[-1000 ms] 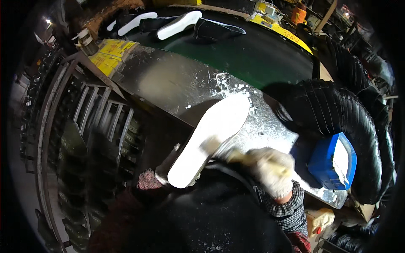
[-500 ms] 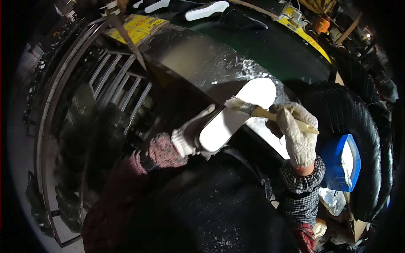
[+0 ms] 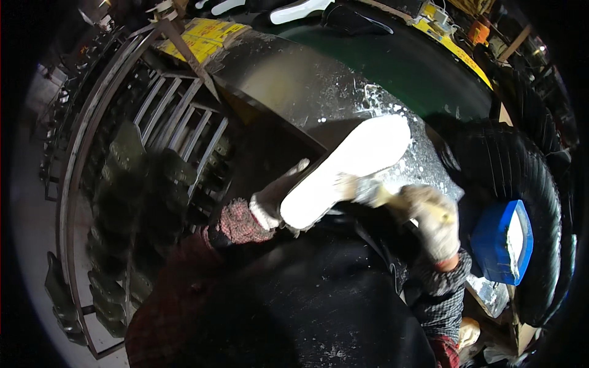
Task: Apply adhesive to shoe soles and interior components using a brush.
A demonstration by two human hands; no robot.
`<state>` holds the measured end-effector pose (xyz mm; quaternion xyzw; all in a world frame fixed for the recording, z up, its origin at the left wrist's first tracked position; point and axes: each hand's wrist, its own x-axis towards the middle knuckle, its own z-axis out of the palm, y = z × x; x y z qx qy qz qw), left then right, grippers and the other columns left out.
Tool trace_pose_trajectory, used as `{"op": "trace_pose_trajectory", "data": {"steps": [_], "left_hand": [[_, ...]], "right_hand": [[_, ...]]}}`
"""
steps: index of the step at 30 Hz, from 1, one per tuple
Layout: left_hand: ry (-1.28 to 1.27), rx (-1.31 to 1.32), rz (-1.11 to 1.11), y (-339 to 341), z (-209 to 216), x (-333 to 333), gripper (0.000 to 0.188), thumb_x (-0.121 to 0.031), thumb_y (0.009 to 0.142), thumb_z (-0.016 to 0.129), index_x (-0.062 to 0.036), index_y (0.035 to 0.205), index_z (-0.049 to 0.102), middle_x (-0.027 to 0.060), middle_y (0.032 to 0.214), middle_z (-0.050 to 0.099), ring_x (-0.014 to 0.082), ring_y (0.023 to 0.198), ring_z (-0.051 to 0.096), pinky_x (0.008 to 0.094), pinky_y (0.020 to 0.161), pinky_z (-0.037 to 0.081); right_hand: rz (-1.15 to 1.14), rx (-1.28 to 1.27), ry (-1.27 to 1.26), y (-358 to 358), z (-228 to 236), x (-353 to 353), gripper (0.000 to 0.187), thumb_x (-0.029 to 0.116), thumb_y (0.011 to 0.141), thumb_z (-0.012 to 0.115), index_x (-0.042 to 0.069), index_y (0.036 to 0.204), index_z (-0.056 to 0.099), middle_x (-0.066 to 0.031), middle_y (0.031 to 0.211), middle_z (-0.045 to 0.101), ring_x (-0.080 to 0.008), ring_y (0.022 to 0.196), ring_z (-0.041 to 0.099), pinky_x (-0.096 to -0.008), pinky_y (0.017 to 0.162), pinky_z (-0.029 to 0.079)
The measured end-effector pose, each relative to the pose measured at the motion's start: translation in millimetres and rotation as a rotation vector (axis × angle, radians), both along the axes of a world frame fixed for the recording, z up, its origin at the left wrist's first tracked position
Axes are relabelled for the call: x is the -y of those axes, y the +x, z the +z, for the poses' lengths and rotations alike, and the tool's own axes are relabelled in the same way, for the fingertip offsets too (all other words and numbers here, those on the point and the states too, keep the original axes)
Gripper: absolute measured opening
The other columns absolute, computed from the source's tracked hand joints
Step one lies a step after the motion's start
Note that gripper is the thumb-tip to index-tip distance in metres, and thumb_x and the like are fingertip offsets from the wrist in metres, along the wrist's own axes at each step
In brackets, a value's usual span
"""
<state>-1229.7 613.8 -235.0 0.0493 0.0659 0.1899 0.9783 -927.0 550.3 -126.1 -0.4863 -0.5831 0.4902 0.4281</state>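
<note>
My gloved left hand is closed on a dark shoe, turned with its white sole upward and slanting from lower left to upper right. Most of the shoe's upper is hidden beneath the sole. In my gloved right hand, blurred by motion, is the handle of a flat paintbrush. Its pale bristles touch the sole's right edge near the middle. To the right of that hand stands a blue container with white material inside.
A white-spattered metal tabletop lies beyond the shoe, bordered by a dark green surface. More white-soled shoes rest at the far edge. A metal rack with dark moulded pieces stands left. Black ribbed, tube-like material curves behind the container.
The brush has moved down along the sole and toward its right edge, with my right hand lower. White now covers the sole more evenly, and its shadow is gone. My left hand keeps its hold.
</note>
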Motion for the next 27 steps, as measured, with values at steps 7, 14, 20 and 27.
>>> {"op": "trace_pose_trajectory", "data": {"steps": [7, 14, 20, 27], "left_hand": [[-0.288, 0.080, -0.072, -14, -4, -1, 0.078, -0.066, 0.088, 0.042, -0.0067, 0.138, 0.041, 0.0229, 0.123, 0.056, 0.0382, 0.101, 0.060, 0.0524, 0.081, 0.052], [-0.424, -0.387, 0.100, -27, -19, 2, 0.077, -0.067, 0.089, 0.039, -0.0072, 0.135, 0.045, 0.0211, 0.115, 0.060, 0.0372, 0.095, 0.061, 0.0499, 0.075, 0.052], [-0.040, -0.243, 0.166, 16, 34, -45, 0.076, -0.062, 0.088, 0.045, 0.0036, 0.127, 0.048, 0.0287, 0.104, 0.061, 0.0415, 0.079, 0.065, 0.0487, 0.056, 0.056], [-0.198, -0.463, 0.590, 89, 90, -142, 0.052, -0.028, 0.095, 0.055, 0.0131, 0.124, 0.042, 0.0276, 0.122, 0.054, 0.0366, 0.106, 0.058, 0.0382, 0.083, 0.058]], "right_hand": [[-0.352, 0.325, 0.419, 53, -22, -47, 0.026, -0.001, 0.087, 0.060, 0.002, 0.114, 0.063, -0.0108, 0.102, 0.064, -0.0167, 0.090, 0.061, -0.0252, 0.079, 0.049], [-0.119, 0.499, 0.534, 33, 19, 0, 0.036, -0.005, 0.068, 0.073, 0.004, 0.102, 0.066, -0.0105, 0.087, 0.063, -0.0237, 0.073, 0.063, -0.0312, 0.064, 0.051], [-0.051, 0.535, 0.721, 9, 16, -19, 0.029, 0.008, 0.077, 0.071, 0.009, 0.106, 0.066, -0.0100, 0.087, 0.062, -0.0259, 0.075, 0.063, -0.0341, 0.062, 0.052], [-0.336, 0.386, 0.616, 76, 16, 31, 0.024, 0.006, 0.077, 0.073, 0.006, 0.101, 0.067, -0.0097, 0.087, 0.065, -0.0236, 0.070, 0.062, -0.0300, 0.063, 0.051]]}}
